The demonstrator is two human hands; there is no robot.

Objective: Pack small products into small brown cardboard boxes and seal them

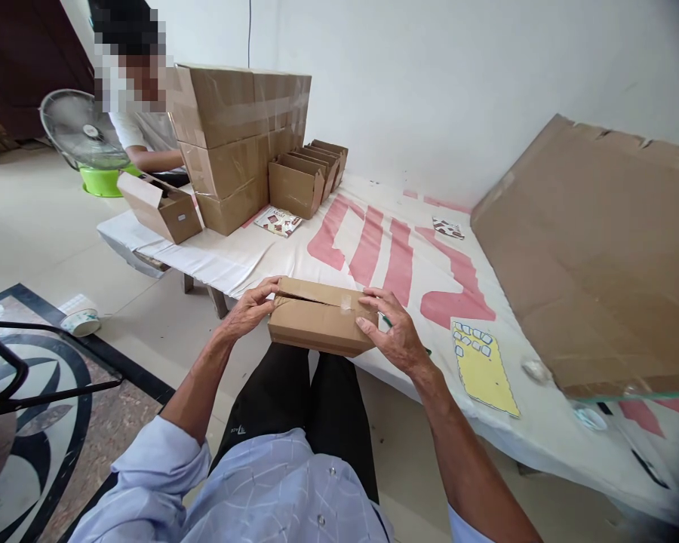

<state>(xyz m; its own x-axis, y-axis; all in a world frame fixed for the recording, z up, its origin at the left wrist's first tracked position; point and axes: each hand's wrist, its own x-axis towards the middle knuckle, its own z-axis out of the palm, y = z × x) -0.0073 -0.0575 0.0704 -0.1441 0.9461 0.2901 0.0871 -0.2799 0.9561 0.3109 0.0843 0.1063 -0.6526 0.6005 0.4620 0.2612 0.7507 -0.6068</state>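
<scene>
A small brown cardboard box sits between my two hands at the near edge of the table. Its top flaps meet loosely, with a dark gap on the left half and a bit of clear tape on the right. My left hand grips the box's left end, fingers on the top edge. My right hand holds the right end, its fingers over the top near the tape. A green object, mostly hidden, shows beside the right hand.
A yellow sheet with stickers lies right of the box. Stacked taped cartons and open boxes stand at the back left, near a seated person and a fan. A large cardboard sheet leans at right.
</scene>
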